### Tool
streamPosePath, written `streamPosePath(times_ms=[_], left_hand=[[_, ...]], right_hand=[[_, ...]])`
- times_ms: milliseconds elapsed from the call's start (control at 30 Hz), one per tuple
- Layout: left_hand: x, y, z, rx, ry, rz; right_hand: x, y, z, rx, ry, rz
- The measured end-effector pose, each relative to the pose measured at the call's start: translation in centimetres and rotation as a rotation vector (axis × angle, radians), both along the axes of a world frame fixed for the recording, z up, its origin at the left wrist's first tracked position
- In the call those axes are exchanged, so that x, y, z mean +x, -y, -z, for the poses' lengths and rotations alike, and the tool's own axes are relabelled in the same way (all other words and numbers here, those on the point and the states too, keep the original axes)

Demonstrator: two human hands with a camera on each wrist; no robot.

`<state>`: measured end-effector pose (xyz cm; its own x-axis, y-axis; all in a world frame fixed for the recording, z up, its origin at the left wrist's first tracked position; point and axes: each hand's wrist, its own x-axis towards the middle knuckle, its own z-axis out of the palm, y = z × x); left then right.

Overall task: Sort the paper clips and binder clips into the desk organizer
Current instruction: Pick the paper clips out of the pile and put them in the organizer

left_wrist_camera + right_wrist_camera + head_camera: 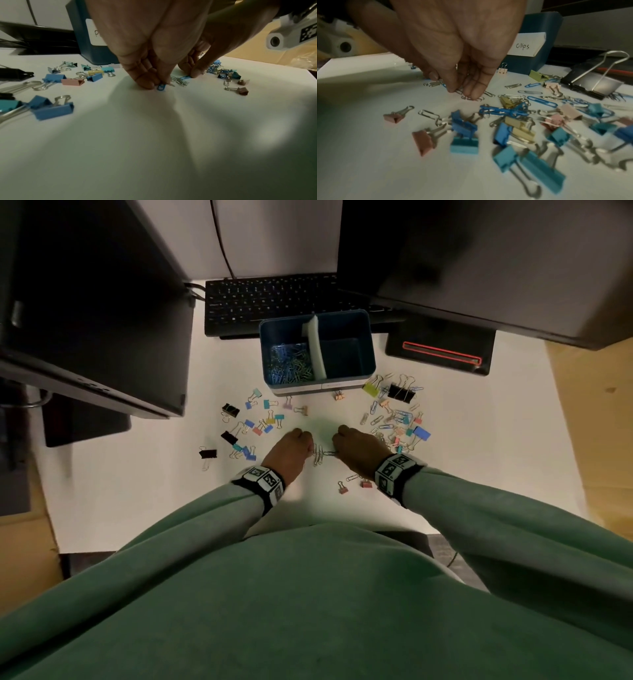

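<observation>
The blue desk organizer (364,350) stands mid-desk, with a white divider (315,347); its left compartment holds paper clips (291,362). My left hand (159,84) pinches a small blue paper clip (161,86) against the desk. Just right of it, my right hand (452,88) has curled fingers on a few silver paper clips (471,97), and its thumb presses a blue one (184,77). In the head view both hands meet over a small cluster of paper clips (320,456). Coloured binder clips (255,422) lie to the left, and mixed clips (397,419) to the right.
A keyboard (270,299) lies behind the organizer, with dark monitors at left (85,302) and right (496,261) overhanging the desk. A black device with a red outline (442,354) sits at back right. A large black binder clip (590,83) lies near the organizer's right corner.
</observation>
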<state>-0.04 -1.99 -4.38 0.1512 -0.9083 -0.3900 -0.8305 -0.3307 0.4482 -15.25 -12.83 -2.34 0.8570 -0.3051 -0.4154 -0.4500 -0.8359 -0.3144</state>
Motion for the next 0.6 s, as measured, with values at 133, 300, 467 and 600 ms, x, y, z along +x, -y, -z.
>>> streamPosePath(times_ms=[133, 300, 467, 600], left_hand=[[-0.1, 0.0, -0.4, 0.046, -0.015, 0.012], [1.5, 1.2, -5.0, -0.105, -0.201, -0.260], [5.9, 5.6, -11.2, -0.367, -0.282, -0.547], [8.7, 9.2, -11.2, -0.369, -0.146, -0.533]], right_hand=[[0.2, -0.3, -0.4, 0.066, -0.031, 0.129], [-0.3, 1.2, -1.8, 0.361, 0.130, 0.411], [5.7, 4.7, -8.3, 0.485, 0.576, 0.625], [12.2, 7.3, -10.0, 0.298, 0.534, 0.617]])
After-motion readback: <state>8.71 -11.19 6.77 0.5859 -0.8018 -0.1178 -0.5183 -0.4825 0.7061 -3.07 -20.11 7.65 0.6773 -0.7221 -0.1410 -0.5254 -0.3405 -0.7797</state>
